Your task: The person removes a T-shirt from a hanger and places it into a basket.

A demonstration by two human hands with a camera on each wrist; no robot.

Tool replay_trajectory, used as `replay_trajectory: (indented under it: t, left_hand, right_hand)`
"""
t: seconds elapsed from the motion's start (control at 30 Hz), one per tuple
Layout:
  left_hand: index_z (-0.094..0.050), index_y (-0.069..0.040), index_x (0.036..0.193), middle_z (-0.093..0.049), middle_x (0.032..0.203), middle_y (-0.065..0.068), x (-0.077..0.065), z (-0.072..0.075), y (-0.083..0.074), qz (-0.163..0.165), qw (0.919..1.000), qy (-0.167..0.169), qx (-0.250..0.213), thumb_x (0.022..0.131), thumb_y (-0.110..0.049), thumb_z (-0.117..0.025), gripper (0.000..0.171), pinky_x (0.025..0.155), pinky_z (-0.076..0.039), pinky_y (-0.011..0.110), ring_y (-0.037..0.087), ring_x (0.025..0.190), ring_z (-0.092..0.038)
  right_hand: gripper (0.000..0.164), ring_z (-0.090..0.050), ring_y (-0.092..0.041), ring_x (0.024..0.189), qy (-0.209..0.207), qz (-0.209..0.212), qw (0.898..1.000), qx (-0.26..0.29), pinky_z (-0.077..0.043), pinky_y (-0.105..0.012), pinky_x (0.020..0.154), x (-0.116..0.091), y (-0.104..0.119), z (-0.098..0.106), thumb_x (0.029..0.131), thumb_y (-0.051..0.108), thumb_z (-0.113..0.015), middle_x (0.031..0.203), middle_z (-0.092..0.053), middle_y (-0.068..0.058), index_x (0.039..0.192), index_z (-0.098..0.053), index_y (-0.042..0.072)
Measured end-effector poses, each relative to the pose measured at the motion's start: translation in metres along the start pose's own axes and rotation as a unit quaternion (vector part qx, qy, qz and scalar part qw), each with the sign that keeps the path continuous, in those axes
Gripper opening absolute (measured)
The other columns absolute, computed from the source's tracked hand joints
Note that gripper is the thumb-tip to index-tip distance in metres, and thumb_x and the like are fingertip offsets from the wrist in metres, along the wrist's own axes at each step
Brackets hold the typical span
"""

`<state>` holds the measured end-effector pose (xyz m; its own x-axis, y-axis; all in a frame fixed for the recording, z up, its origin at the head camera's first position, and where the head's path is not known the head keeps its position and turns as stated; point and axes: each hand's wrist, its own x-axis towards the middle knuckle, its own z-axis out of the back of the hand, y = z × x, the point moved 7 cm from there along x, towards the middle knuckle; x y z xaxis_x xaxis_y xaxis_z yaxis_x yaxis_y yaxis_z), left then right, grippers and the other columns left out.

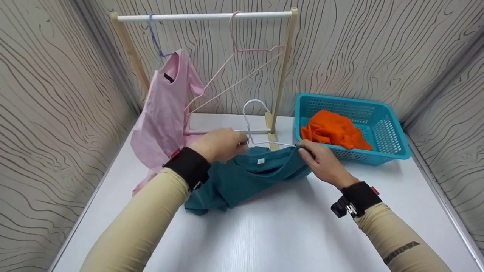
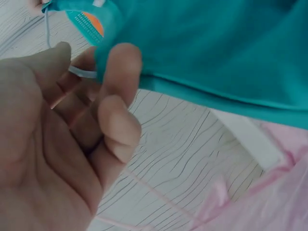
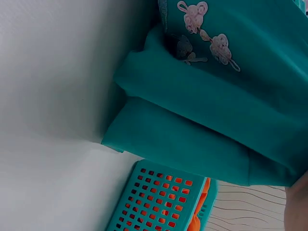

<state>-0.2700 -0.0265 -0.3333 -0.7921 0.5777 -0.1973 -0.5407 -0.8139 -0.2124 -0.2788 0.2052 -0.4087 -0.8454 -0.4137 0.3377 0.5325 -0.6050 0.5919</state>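
A teal shirt (image 1: 242,185) with a white neck label droops over the white table, its neckline spread upward. A white clothes hanger (image 1: 255,101) stands hook-up at the neckline, one arm reaching the right shoulder. My left hand (image 1: 223,144) has its fingers curled about the hanger just below the hook; the left wrist view shows the wire (image 2: 83,72) passing between thumb and fingers beside the collar. My right hand (image 1: 321,160) grips the shirt's right shoulder at the hanger's tip. In the right wrist view, pink embroidery (image 3: 195,17) shows on the fabric (image 3: 192,120).
Behind stands a rack with a white rail (image 1: 189,17). A pink shirt (image 1: 166,105) hangs on it from a purple hanger (image 1: 155,37), beside a bare pink hanger (image 1: 234,37). A turquoise basket (image 1: 397,132) at right contains orange cloth (image 1: 332,128).
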Motion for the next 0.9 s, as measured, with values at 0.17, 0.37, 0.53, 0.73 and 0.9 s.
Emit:
replay_trajectory:
  t: [0.17, 0.37, 0.53, 0.73, 0.9]
  left_hand:
    - [-0.058, -0.014, 0.106, -0.060, 0.083, 0.003, 0.007, -0.013, 0.006, 0.032, 0.9952, 0.042, -0.082, 0.096, -0.042, -0.040, 0.035, 0.066, -0.049, 0.028, 0.012, 0.053, -0.062]
    - [-0.058, -0.014, 0.111, -0.062, 0.081, 0.006, 0.010, -0.022, 0.002, 0.024, 0.9920, 0.064, -0.106, 0.095, -0.047, -0.038, 0.042, 0.069, -0.051, 0.030, 0.013, 0.053, -0.062]
    - [-0.060, -0.013, 0.101, -0.062, 0.079, 0.006, 0.008, -0.021, 0.000, 0.006, 0.9917, 0.059, -0.114, 0.095, -0.043, -0.040, 0.036, 0.062, -0.050, 0.027, 0.012, 0.055, -0.063]
    - [-0.061, -0.011, 0.090, -0.055, 0.067, 0.001, 0.002, -0.018, 0.003, 0.006, 0.9933, 0.045, -0.106, 0.095, -0.037, -0.043, 0.032, 0.058, -0.048, 0.026, 0.010, 0.052, -0.062]
    - [-0.064, -0.008, 0.089, -0.051, 0.061, 0.000, -0.002, -0.018, 0.006, 0.014, 0.9938, 0.049, -0.099, 0.094, -0.033, -0.044, 0.033, 0.053, -0.045, 0.026, 0.011, 0.051, -0.062]
  right_hand:
    - [0.022, -0.049, -0.010, 0.079, 0.025, -0.014, 1.000, 0.005, -0.042, -0.024, 0.070, -0.003, -0.003, -0.007, 0.097, 0.029, -0.042, 0.078, -0.049, 0.005, 0.112, -0.056, 0.020]
    - [0.027, -0.053, -0.008, 0.091, 0.070, -0.015, 0.997, 0.008, -0.048, -0.032, 0.085, -0.005, -0.004, -0.013, 0.096, 0.034, -0.044, 0.101, -0.061, 0.008, 0.114, -0.058, 0.021]
    - [0.026, -0.053, -0.008, 0.088, 0.100, -0.017, 0.995, 0.012, -0.048, -0.031, 0.084, -0.005, -0.002, -0.013, 0.094, 0.035, -0.047, 0.098, -0.062, 0.012, 0.111, -0.062, 0.023]
    - [0.020, -0.051, -0.008, 0.082, 0.121, -0.012, 0.992, -0.031, -0.048, -0.027, 0.077, -0.007, -0.002, -0.009, 0.093, 0.029, -0.050, 0.091, -0.061, 0.011, 0.108, -0.064, 0.026]
    - [0.019, -0.050, -0.008, 0.079, 0.136, -0.007, 0.987, -0.088, -0.047, -0.025, 0.073, -0.008, -0.005, -0.009, 0.092, 0.025, -0.053, 0.087, -0.058, 0.009, 0.106, -0.065, 0.020]
